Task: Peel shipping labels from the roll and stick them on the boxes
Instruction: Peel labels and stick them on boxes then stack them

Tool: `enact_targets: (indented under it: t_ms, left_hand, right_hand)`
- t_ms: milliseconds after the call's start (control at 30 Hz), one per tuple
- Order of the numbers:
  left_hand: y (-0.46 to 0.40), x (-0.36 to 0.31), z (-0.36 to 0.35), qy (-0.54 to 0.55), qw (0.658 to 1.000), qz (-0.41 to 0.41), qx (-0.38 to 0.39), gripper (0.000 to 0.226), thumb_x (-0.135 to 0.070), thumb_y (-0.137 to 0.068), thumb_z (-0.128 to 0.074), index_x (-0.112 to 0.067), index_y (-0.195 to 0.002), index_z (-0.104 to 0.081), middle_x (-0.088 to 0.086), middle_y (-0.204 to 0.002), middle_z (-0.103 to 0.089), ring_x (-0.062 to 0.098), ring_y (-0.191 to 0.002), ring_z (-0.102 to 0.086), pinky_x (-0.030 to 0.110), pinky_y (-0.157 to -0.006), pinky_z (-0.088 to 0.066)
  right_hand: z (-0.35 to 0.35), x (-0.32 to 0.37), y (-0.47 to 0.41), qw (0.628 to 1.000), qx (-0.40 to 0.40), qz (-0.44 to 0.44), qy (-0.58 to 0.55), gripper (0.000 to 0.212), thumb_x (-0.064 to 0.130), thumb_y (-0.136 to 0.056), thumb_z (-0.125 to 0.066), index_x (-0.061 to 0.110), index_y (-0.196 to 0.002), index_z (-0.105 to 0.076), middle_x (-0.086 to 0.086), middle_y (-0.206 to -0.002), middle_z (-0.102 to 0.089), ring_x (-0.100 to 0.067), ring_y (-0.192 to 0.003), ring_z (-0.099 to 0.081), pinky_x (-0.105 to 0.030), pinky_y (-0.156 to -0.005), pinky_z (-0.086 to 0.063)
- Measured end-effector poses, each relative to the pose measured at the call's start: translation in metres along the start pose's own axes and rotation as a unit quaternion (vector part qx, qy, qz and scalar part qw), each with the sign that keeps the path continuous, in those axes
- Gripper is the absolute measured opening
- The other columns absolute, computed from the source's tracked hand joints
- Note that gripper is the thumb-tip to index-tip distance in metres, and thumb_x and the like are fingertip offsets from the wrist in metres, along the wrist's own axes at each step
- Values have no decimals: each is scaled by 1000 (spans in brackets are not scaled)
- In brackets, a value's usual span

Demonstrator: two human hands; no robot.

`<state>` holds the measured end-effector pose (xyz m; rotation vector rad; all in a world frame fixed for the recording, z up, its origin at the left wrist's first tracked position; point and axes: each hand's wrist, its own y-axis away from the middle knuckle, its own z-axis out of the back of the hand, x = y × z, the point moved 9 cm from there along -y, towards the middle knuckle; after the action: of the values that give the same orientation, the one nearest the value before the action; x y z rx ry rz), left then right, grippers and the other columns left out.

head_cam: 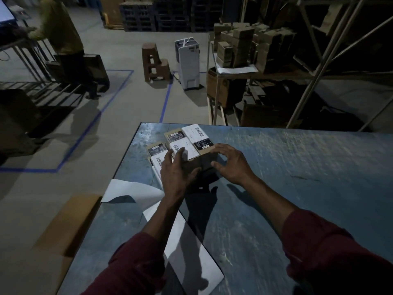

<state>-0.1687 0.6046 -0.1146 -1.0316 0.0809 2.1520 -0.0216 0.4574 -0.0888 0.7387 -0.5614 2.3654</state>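
My left hand (177, 173) lies on the small cardboard boxes (182, 145) that stand close together near the far left corner of the blue tabletop (287, 167). Its fingers are almost straight and a little spread, and the fingertips press on the white shipping label (180, 146) on top of the middle box. The thumb reaches toward the dark near side of the box at the right of the group. This hand closes around nothing; it only presses flat.

My right hand (230, 165) is just beside the right side of the same group of boxes. The fingers are bent in a loose arch above the top corner of the right box, and the thumb points toward its dark side. I cannot tell if the fingertips really touch the cardboard or stay a little above it. This hand holds nothing.

Several boxes already carry a white label with a barcode, next to a black printed label. One more labelled box (156, 155) sits at the left of the group, partly hidden behind my left hand.

The white backing strip of labels (191, 248) lies flat along the left part of the tabletop, under my left forearm, and its far end curls up near the left edge. Both my sleeves are dark red.

On the floor beyond the tabletop are blue tape lines, a brown step stool (155, 62) and a white appliance (188, 64). Another person (61, 33) stands at a far table on the left.
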Motion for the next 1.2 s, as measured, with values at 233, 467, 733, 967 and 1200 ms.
enact_targets:
  t_ms: [233,467,733,967,1200]
  left_hand:
    - [33,-92,11,66,984,-147,-78,49,-39,-88,-76,-18,-131,-66,9,-135,-56,26,-125,-52,36,-103,-45]
    - [95,-208,-126,111,955,-201,187,26,-37,-91,-77,-23,-113,-75,-6,-110,-66,9,-84,-65,24,-73,-51]
    - [218,-324,-283,30,856,-283,432,33,-36,-91,-75,-23,-121,-74,3,-125,-71,22,-106,-70,28,-82,-49]
    - [285,-365,-374,-92,809,-332,477,45,-51,-91,-69,-20,-123,-68,7,-130,-63,32,-114,-63,42,-95,-54]
    - [300,-363,-401,-209,785,-395,430,43,-66,-85,-61,-38,-117,-69,1,-125,-61,30,-111,-65,45,-91,-51]
  right_hand:
    - [49,-33,48,995,-62,-23,-72,32,18,-88,-82,24,-118,-75,4,-126,-69,-7,-107,-66,-18,-86,-56]
    - [159,-112,159,976,-154,-140,-55,27,21,-91,-81,21,-118,-76,5,-120,-73,-10,-106,-68,-26,-87,-55]
    - [306,-199,344,899,-324,-279,97,25,13,-89,-78,16,-114,-78,2,-113,-77,-13,-101,-71,-31,-90,-58]
    - [416,-229,434,792,-392,-352,307,36,23,-82,-66,16,-117,-73,-12,-116,-71,-40,-110,-62,-42,-97,-48]
    - [495,-271,448,719,-328,-474,388,76,38,-84,-75,20,-152,-47,-17,-162,-34,-43,-149,-25,-59,-114,-26]
